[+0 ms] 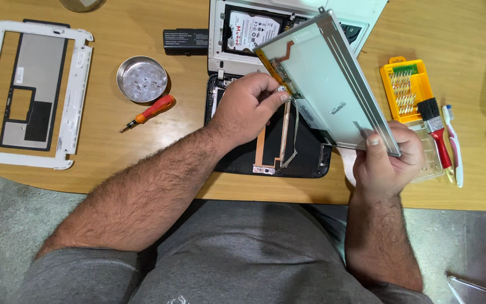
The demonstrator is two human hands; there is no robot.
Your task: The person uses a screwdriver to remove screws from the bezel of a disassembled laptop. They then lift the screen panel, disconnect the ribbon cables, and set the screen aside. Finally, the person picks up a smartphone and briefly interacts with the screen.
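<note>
A flat display panel (pixel 324 79) with a metal frame is tilted up over an opened small laptop. My right hand (pixel 386 160) grips the panel's lower right corner. My left hand (pixel 248 107) pinches a thin cable connector at the panel's lower left edge, where an orange flex strip (pixel 279 59) runs. Under the hands lies the black lid shell (pixel 310 155) with a ribbon cable (pixel 285 138) across it. Behind it sits the white laptop base (pixel 217 50), its hard drive (pixel 251 31) exposed.
On the wooden table: a white bezel frame (pixel 77 84) at the left, a round metal dish (pixel 142 79) with screws, an orange-handled screwdriver (pixel 150 111), a black battery (pixel 185 41), a yellow bit set (pixel 406 89), a red-handled brush (pixel 437 132) and a toothbrush (pixel 455 146).
</note>
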